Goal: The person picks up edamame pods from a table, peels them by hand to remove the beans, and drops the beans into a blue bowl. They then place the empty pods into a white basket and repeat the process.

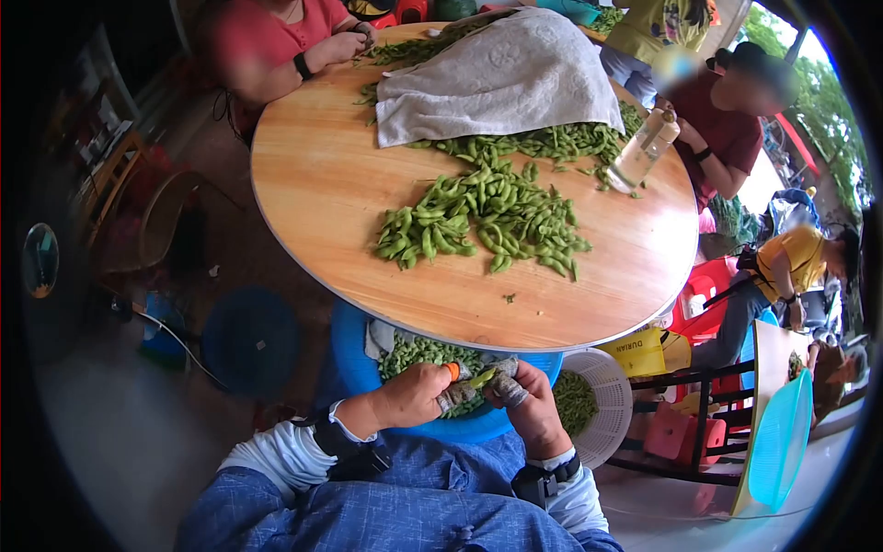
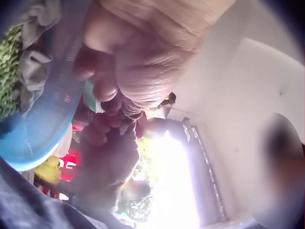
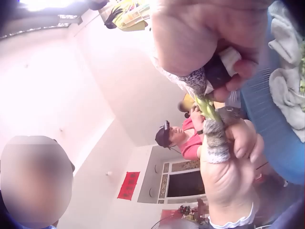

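Note:
Both hands meet over the blue basin (image 1: 345, 368), close to the table's near edge. A green pod (image 1: 482, 378) is pinched between them, its left end in the left hand (image 1: 409, 396), its right end at the wrapped fingertips of the right hand (image 1: 536, 409). Grey cloth wraps cover thumbs and fingers on both hands, and an orange band shows on a left finger. In the right wrist view the pod (image 3: 208, 109) spans the gap between the right hand (image 3: 209, 38) and the left hand (image 3: 233, 167). The left wrist view hides the pod behind the fingers.
Whole pods (image 1: 478, 216) lie heaped on the round wooden table (image 1: 313, 184), partly under a grey towel (image 1: 501, 78). A bottle (image 1: 644, 152) stands at the right. Shelled beans (image 1: 423, 354) fill the basin; a white basket (image 1: 612, 405) stands beside it. Several people sit around.

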{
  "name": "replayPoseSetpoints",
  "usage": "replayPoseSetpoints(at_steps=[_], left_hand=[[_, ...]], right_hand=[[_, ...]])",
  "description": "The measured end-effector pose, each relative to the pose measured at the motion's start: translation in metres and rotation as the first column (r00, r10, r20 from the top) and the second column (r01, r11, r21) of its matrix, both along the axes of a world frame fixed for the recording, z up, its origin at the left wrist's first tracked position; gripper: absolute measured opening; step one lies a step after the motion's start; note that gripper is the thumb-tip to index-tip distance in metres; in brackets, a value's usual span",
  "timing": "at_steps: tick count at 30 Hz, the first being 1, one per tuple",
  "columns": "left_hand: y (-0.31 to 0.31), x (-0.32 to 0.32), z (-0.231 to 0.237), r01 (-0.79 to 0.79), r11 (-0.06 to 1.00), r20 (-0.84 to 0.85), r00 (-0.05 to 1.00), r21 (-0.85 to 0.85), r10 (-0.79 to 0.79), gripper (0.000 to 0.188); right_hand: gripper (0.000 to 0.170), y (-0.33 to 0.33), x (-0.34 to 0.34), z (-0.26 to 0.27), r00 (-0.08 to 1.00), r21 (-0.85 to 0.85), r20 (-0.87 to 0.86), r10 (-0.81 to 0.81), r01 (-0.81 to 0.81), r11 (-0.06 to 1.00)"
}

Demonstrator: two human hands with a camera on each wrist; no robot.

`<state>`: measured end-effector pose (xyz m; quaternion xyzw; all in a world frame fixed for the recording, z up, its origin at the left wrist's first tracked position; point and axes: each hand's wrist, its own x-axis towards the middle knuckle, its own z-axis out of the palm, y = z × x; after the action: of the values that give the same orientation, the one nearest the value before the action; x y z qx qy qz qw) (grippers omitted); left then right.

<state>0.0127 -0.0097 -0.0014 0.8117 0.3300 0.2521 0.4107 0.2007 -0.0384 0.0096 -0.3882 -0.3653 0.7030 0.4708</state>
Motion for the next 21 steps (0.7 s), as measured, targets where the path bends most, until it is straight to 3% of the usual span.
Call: replayPoseSetpoints(at_steps=[3,9,12,15,16,18,21], left_hand=[[0.000,-0.001,0.016,-0.020,0.999,-0.038,0.999,0.037,0.022,0.023],[0.003,0.001,0.009,-0.026,0.986,-0.064,0.997,0.163,0.037,0.015],[0.003,0.001,0.008,-0.026,0.998,0.157,0.987,-0.060,0.035,0.011],[0.000,0.005,0.002,-0.046,0.940,0.334,0.928,-0.339,0.166,0.015],[-0.002,0.006,-0.003,0.022,0.829,0.389,0.890,-0.558,0.238,0.016],[-0.008,0.005,-0.016,0.213,0.467,0.424,0.808,-0.858,0.409,0.018],[-0.009,0.005,-0.020,0.258,0.306,0.385,0.776,-0.916,0.499,0.019]], right_hand=[[0.025,-0.002,-0.004,0.009,0.998,-0.046,0.061,0.036,-0.033,0.998],[0.023,-0.001,-0.007,0.008,0.993,-0.057,0.085,0.076,-0.071,0.996],[0.021,-0.001,-0.013,0.006,0.996,0.058,-0.031,0.080,-0.079,0.995],[0.018,-0.001,-0.017,-0.003,1.000,0.175,0.000,0.028,-0.028,0.984],[0.017,0.000,-0.016,-0.006,0.992,0.244,0.123,0.036,-0.065,0.968],[0.015,0.002,-0.012,-0.013,0.933,0.358,0.359,0.023,-0.161,0.920],[0.016,0.007,-0.013,-0.002,0.716,0.602,0.667,-0.206,-0.356,0.715]])
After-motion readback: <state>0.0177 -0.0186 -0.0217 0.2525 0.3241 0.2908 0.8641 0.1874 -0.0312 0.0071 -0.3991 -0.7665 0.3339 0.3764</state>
